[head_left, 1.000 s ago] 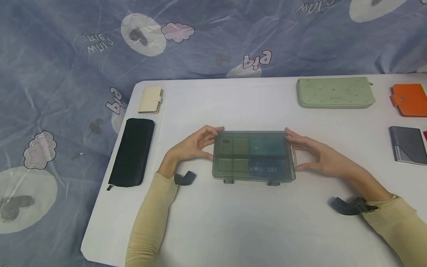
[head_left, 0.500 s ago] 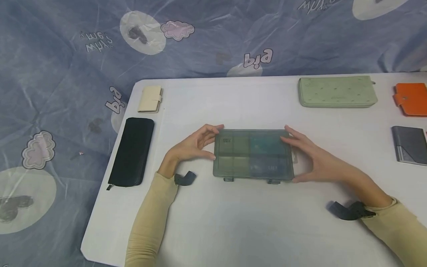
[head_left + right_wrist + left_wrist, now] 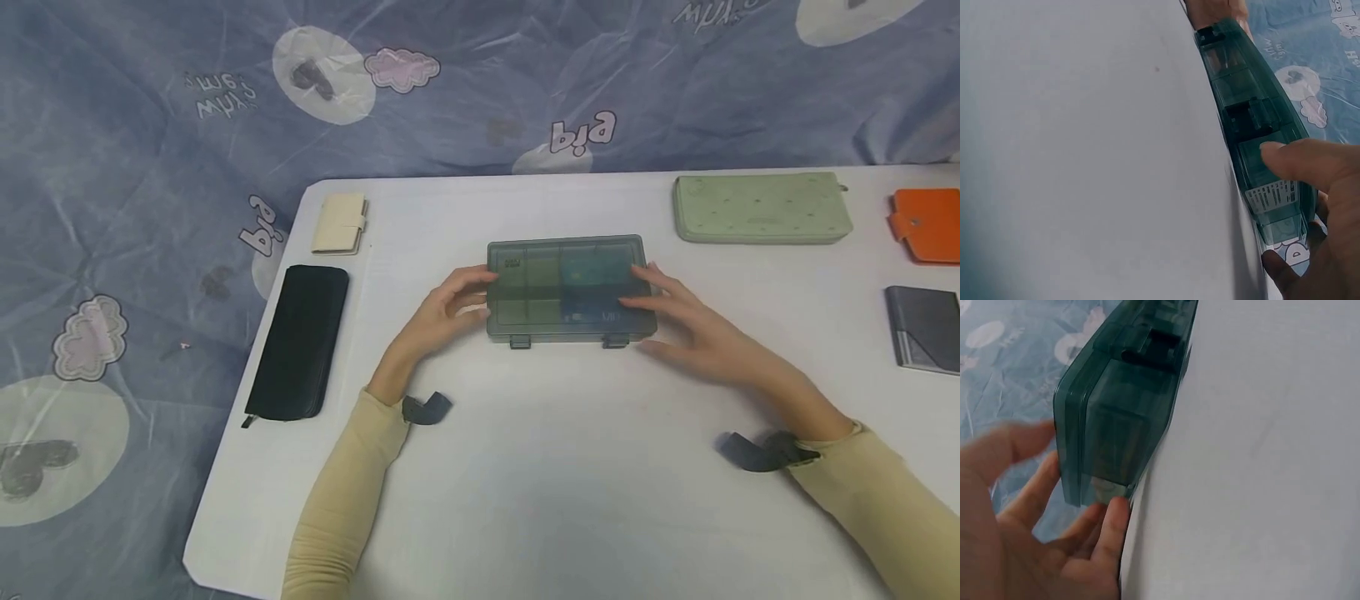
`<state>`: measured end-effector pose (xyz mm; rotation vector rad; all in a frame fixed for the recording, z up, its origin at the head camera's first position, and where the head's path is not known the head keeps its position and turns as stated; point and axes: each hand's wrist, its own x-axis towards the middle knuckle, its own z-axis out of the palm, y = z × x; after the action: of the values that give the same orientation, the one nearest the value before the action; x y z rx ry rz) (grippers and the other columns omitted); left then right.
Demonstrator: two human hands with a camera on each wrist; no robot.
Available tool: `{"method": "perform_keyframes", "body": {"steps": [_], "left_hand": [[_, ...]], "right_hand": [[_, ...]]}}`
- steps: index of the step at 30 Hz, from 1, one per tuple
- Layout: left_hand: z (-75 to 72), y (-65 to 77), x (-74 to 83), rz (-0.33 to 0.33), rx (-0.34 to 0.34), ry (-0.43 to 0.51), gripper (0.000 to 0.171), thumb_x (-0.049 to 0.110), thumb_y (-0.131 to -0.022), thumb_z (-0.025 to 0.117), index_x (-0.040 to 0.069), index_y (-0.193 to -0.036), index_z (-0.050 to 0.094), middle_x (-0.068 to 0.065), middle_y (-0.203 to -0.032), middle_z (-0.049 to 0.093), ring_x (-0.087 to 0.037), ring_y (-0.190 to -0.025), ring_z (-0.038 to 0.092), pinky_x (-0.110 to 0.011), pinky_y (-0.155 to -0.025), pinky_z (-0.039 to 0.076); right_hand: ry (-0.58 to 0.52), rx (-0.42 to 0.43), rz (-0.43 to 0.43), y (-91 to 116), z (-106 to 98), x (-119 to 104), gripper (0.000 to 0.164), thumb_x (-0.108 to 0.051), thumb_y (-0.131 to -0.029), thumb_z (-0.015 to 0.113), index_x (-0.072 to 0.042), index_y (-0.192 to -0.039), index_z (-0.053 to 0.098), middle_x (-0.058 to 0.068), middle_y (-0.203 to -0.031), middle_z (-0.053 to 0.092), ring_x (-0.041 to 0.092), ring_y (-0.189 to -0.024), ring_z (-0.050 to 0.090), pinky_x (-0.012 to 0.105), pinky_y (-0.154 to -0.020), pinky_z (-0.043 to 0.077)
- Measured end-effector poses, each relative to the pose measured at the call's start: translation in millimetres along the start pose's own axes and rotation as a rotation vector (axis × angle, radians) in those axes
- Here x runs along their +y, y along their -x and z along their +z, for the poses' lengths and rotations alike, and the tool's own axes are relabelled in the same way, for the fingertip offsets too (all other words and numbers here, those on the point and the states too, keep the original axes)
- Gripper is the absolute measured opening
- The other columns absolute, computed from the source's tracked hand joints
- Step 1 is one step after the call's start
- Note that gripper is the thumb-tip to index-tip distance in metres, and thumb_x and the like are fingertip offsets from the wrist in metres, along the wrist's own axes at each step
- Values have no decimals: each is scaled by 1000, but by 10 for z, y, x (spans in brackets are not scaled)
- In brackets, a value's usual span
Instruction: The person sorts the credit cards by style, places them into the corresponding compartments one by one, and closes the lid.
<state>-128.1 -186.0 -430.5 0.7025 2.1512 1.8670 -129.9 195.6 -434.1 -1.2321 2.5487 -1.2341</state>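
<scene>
A dark green translucent plastic case [image 3: 566, 283] with inner compartments and two front latches lies on the white table between the hands. Greenish and blue contents show dimly through its lid. At its left end my left hand [image 3: 447, 312] has fingers spread; in the left wrist view the fingertips [image 3: 1119, 509] meet the case's lower edge. My right hand [image 3: 697, 329] reaches over the right end, two fingers extended across the lid. Its thumb [image 3: 1282, 159] is by the front wall, above a white printed label [image 3: 1272, 197].
To the left lie a black zip wallet [image 3: 297, 342] and a cream card holder [image 3: 339, 223]. A green wallet [image 3: 761, 208], an orange snap holder [image 3: 930, 225] and a grey card case [image 3: 924, 329] lie to the right. Patterned blue cloth [image 3: 450, 133] hangs behind the table.
The case has moved away from the person, toward the table's back edge, and tilted slightly in angle. Both hands went with it. The right fingers have shifted farther onto the lid.
</scene>
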Motion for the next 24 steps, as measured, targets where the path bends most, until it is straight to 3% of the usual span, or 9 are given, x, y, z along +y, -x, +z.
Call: {"method": "perform_keyframes", "body": {"steps": [4, 8, 13, 15, 20, 22, 24], "left_hand": [[-19, 16, 56, 11, -129, 7, 66, -16, -79, 58, -10, -138, 29, -24, -147, 20, -34, -137, 25, -52, -106, 27], [-15, 16, 73, 1, -172, -76, 81, -17, -74, 61, -3, -144, 22, -19, -153, 13, -23, -142, 14, -47, -109, 26], [72, -5, 32, -12, -117, -250, 95, -9, -71, 73, 7, -147, 18, -12, -154, 14, -17, -141, 19, -35, -106, 33], [101, -24, -56, -18, -81, -305, 101, 3, -70, 80, 14, -148, 17, -5, -154, 16, -13, -139, 22, -30, -105, 34], [147, -34, 40, -42, -48, -341, 106, 14, -65, 86, 13, -147, 19, -5, -152, 20, -17, -138, 25, -30, -104, 35], [159, -24, 153, -42, -52, -327, 101, 5, -67, 83, 7, -146, 20, -12, -151, 21, -25, -137, 27, -34, -103, 35], [157, -22, 159, -27, -52, -324, 97, -2, -68, 79, 5, -145, 21, -14, -151, 21, -28, -135, 29, -35, -102, 36]], "right_hand": [[33, -22, -4, -13, 29, 0, 68, 0, -69, 79, -9, -131, 52, 14, -152, 19, 38, -141, 5, 36, -114, 6], [70, -6, -43, -43, 56, -3, 69, -3, -68, 79, -9, -132, 52, 15, -152, 19, 39, -141, 6, 46, -112, 6], [90, 33, -71, -89, 106, 9, 69, -4, -67, 79, -9, -130, 53, 17, -151, 21, 41, -140, 6, 54, -110, 6], [108, 41, -56, -98, 125, 14, 69, -6, -67, 79, -11, -131, 53, 15, -151, 21, 40, -140, 6, 56, -109, 6], [154, 41, -28, -118, 145, -2, 72, -12, -68, 81, -16, -133, 51, 12, -152, 20, 40, -140, 5, 57, -108, 6], [175, 40, -21, -126, 146, -13, 73, -13, -68, 81, -17, -134, 50, 11, -152, 21, 40, -139, 6, 57, -108, 7], [189, 44, -15, -133, 150, -20, 72, -11, -69, 80, -18, -134, 50, 11, -151, 22, 39, -139, 8, 57, -108, 9]]}}
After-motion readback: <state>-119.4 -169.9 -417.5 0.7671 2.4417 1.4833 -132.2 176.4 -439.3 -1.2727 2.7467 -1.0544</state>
